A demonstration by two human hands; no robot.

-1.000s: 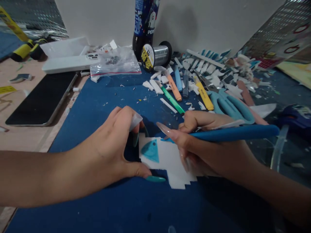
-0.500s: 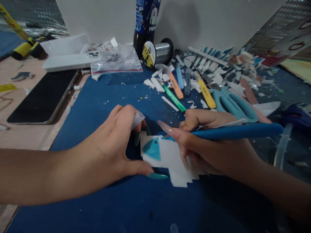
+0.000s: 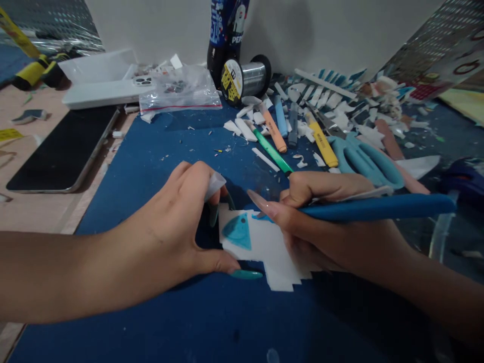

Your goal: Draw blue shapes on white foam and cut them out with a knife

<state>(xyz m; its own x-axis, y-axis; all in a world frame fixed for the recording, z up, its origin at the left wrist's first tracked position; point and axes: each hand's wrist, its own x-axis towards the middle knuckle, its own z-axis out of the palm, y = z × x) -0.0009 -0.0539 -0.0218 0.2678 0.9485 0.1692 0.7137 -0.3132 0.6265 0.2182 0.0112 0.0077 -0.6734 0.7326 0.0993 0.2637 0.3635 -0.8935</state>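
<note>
A stepped-edged piece of white paper [image 3: 278, 262] lies on the blue mat, with a blue fish-head shape [image 3: 238, 231] and a dark eye dot at its left end. My left hand [image 3: 185, 217] grips its left end, thumb at the lower edge and fingers curled at the upper corner. A small translucent whitish scrap [image 3: 215, 185] shows by that index finger. My right hand [image 3: 302, 217] is closed around a long blue pen [image 3: 385, 206]. Its front end is at the paper's upper edge, by a small blue patch, partly hidden by my fingers.
Light-blue-handled scissors [image 3: 363, 164], a green pen [image 3: 270, 149], orange [image 3: 273, 128] and yellow markers [image 3: 321, 141] lie among white scraps. Behind stand a wire spool [image 3: 247, 79] and a Pepsi bottle [image 3: 227, 35]. A phone [image 3: 64, 151] and plastic bag [image 3: 181, 91] are at left.
The blue pen's rear end has shifted slightly right and tilted a little, while its front stays near the same spot. My left hand and the paper have barely moved.
</note>
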